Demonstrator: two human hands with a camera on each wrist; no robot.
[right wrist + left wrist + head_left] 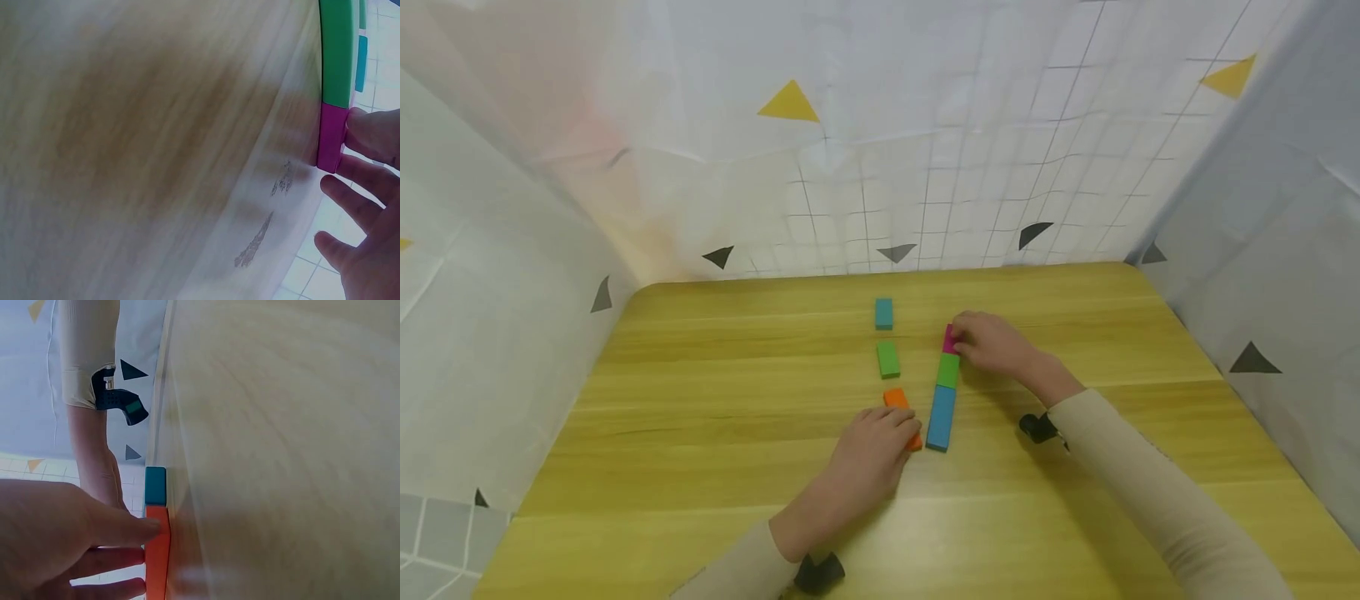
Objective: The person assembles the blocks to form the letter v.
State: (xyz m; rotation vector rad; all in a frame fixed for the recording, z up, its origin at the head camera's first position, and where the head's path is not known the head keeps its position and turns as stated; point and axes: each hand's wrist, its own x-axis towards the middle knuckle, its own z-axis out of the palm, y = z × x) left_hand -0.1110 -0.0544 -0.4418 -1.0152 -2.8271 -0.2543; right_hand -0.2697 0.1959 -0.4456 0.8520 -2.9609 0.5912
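Observation:
My left hand (876, 446) grips an orange block (897, 398) lying on the wooden table, with the thumb along one side in the left wrist view. Parts of that block are hidden under the fingers. To its right runs a row of blocks set end to end: a long blue block (942, 417) nearest me, a green block (948, 371), then a small magenta block (949, 340). At the far end of this row, my right hand (1000, 343) pinches the magenta block (331, 137) between thumb and forefinger. It touches the green block's end in the right wrist view.
A second green block (888, 360) and a teal block (884, 313) lie apart, in a loose line beyond the orange one. White patterned sheets (865, 167) hang behind and at both sides of the table (700, 467). A black wrist mount (1037, 427) hangs below the right sleeve.

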